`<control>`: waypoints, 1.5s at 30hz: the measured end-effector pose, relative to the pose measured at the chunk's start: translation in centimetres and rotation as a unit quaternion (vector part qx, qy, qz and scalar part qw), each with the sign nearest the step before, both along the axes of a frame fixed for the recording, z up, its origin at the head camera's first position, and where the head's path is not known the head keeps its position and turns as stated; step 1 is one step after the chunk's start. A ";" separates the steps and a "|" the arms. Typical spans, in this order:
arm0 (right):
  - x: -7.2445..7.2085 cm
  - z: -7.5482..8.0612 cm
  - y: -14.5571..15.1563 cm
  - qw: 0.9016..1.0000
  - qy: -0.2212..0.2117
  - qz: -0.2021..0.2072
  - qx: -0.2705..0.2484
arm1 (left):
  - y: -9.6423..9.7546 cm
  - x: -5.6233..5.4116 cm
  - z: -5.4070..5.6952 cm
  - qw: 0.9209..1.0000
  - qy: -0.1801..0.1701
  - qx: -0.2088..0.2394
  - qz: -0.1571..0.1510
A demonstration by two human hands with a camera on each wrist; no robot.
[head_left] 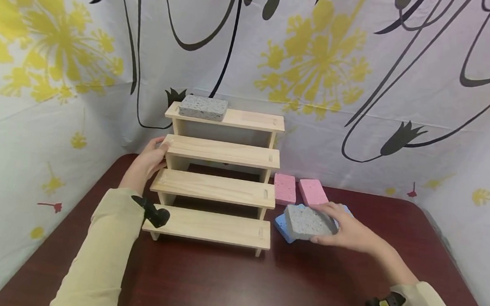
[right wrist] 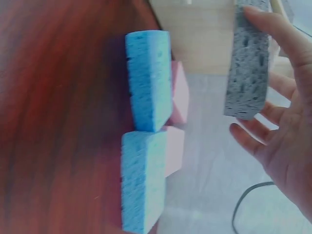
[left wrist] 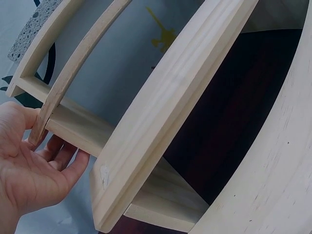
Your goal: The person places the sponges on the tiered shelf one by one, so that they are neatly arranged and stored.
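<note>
My right hand (head_left: pixel 347 230) holds a grey sponge (head_left: pixel 306 224) between thumb and fingers. The right wrist view shows this grey sponge (right wrist: pixel 248 63) off the table, apart from two blue sponges (right wrist: pixel 148 80) standing at a lower level. At the left side of a four-tier wooden step shelf (head_left: pixel 213 188), my left hand (head_left: pixel 150 159) grips the end of the second tier from the top. In the left wrist view the left hand (left wrist: pixel 34 175) has its fingers curled behind the side panel. A second grey sponge (head_left: pixel 205 107) lies on the top tier's left part.
Two pink sponges (head_left: pixel 284 188) lie on the dark red table (head_left: pixel 216 286), right of the shelf and behind the blue sponges (head_left: pixel 283 228). A patterned cloth (head_left: pixel 243 70) hangs close behind the shelf and along both sides of the table.
</note>
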State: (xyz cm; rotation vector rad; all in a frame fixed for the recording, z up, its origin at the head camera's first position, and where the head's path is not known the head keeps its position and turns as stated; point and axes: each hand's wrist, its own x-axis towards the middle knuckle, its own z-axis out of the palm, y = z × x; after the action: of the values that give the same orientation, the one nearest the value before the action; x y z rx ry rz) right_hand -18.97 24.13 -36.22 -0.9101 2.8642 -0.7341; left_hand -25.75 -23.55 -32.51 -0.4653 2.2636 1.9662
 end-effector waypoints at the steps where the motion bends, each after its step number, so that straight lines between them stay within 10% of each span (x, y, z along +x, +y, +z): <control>1: -0.2 0.3 -0.2 1.000 0.014 -0.002 -0.004 | 0.0 0.0 0.0 1.000 0.000 0.000 -0.001; 18: -3.0 5.2 -4.4 0.979 0.162 -0.025 -0.119 | 0.1 0.1 0.1 1.000 0.001 -0.014 -0.001; 34: -9.6 11.2 -11.7 0.981 0.143 -0.082 -0.105 | 0.1 0.4 -0.2 1.000 0.006 0.005 -0.002; 45: -13.0 12.3 -15.0 0.991 0.088 -0.088 -0.042 | 0.2 0.6 -0.3 1.000 0.006 0.010 0.003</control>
State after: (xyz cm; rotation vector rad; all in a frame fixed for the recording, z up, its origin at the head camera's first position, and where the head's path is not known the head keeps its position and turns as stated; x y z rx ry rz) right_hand -32.01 9.14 -23.88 -0.7724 3.1222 -0.8347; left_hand -25.17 -23.36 -32.86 -0.4609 2.2509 1.9971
